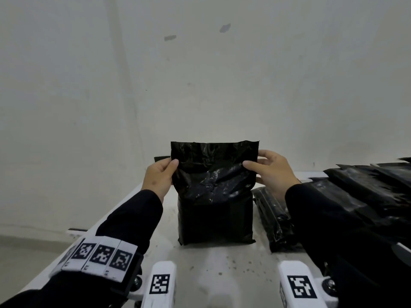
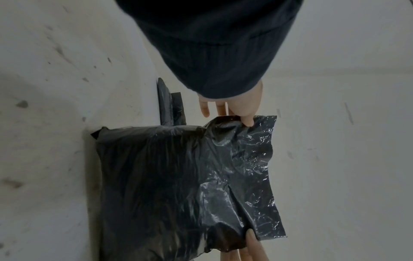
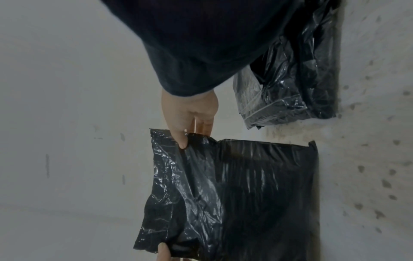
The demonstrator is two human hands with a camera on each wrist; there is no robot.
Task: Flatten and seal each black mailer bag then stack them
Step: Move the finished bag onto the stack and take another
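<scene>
Left hand [image 1: 159, 176] pinches the left edge of the bag [image 1: 214, 192] near its top, thumb on the near face, fingers behind. Right hand [image 1: 270, 172] pinches the right edge at about the same height, thumb in front, fingers wrapped behind. Both hands clamped on the bag, one per side, held apart by its width.

Bag stands upright on the tabletop [image 1: 222, 274], bottom edge resting on the surface, centre of the head view. Lower half looks full and boxy; upper part is loose, crinkled, shiny film with the top edge straight and standing up. Whether the mouth is sealed: cannot tell.

Left wrist view: left thumb [image 2: 251, 236] on the film at one corner area, the other hand's thumb [image 2: 247, 120] on the opposite edge, bag [image 2: 178, 185] between them. Right wrist view: same grip mirrored, right thumb [image 3: 180, 139] pressed into the film near the top corner, bag [image 3: 234, 194] standing on the speckled tabletop [image 3: 368, 176].

Just right of the held bag, a flat pack [image 1: 273, 216] in shiny black film lies on the tabletop, partly under the right sleeve [image 1: 329, 218]. Further right, a pile of black mailers [image 1: 373, 185] lies overlapped at the tabletop's right side. Behind the left hand a small dark flat piece [image 1: 161, 158] shows on the tabletop; what it is, cannot tell.

Both sleeves dark. White band with square markers [image 1: 100, 256] on the left forearm. Two white marker blocks [image 1: 161, 283] at the bottom of the head view. Pale wall [image 1: 200, 74] behind, a few grey marks on it.
</scene>
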